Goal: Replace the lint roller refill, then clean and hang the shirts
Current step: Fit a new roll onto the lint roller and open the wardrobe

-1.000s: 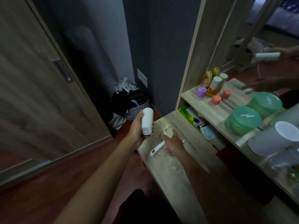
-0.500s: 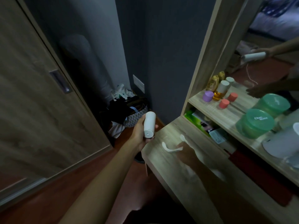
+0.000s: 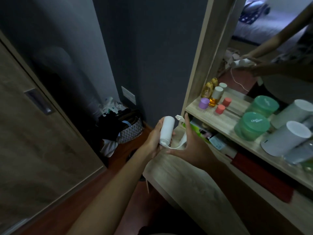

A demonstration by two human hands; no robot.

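A white lint roller refill (image 3: 166,130) stands nearly upright in my left hand (image 3: 153,141), which is closed around it above the left end of the wooden dresser top (image 3: 183,180). My right hand (image 3: 192,144) holds the white curved lint roller handle (image 3: 183,139) beside the refill. One end of the handle touches the refill's lower end; its other end points up beside my index finger. The shirts are not in view.
A shelf (image 3: 225,124) to the right carries small bottles (image 3: 214,96), green tubs (image 3: 252,125) and white cylinders (image 3: 286,138), with a mirror (image 3: 271,39) behind. A basket of clothes (image 3: 128,128) sits on the floor by the dark wall. A wooden sliding door (image 3: 33,133) fills the left.
My right hand lifted the handle off the dresser top and brought it up to the lower end of the refill. My left hand kept the refill in place.
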